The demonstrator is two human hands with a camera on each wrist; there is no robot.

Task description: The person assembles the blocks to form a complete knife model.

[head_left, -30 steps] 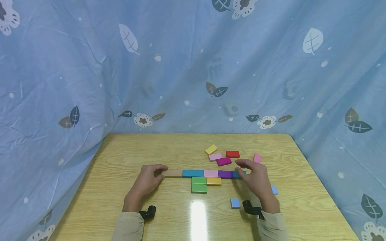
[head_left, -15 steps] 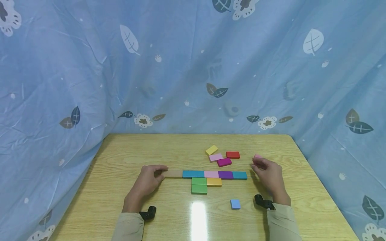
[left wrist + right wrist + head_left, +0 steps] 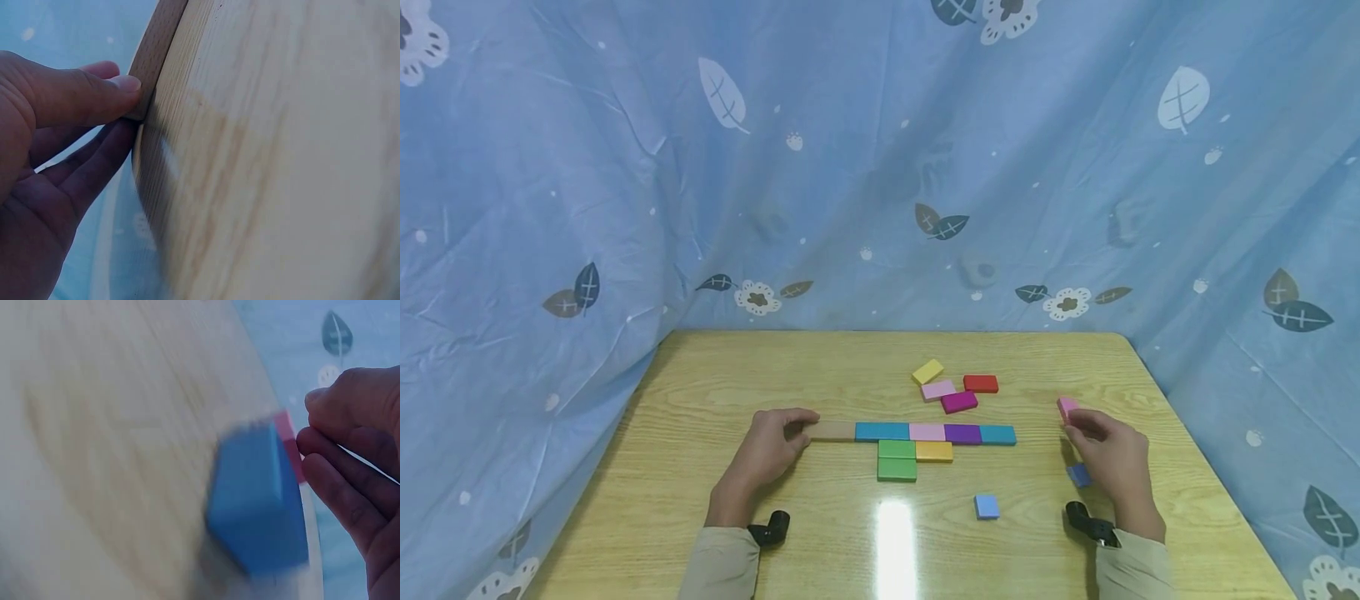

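Observation:
My left hand (image 3: 767, 450) pinches the left end of a tan block (image 3: 832, 431); the left wrist view shows the thumb (image 3: 128, 84) on this wooden block (image 3: 156, 53). The tan block begins a row with a blue block (image 3: 882, 431), a light pink one (image 3: 927, 432), a purple one (image 3: 962, 433) and a teal one (image 3: 997, 434). Under the row touch green blocks (image 3: 897, 470) and an orange block (image 3: 934, 452). To the right, my right hand (image 3: 1112, 458) holds a pink block (image 3: 1067, 407) at its near end, partly hidden by the fingers.
Behind the row lie yellow (image 3: 928, 372), pink (image 3: 937, 390), magenta (image 3: 959, 402) and red (image 3: 981, 383) blocks. A light blue block (image 3: 987, 507) lies in front; another blue block (image 3: 1079, 475) is beside the right wrist. A patterned curtain (image 3: 850, 167) hangs behind the table (image 3: 737, 367).
My right hand has moved right from the teal block's end to the pink block, which has shifted right and nearer and turned. The left hand has stayed in place.

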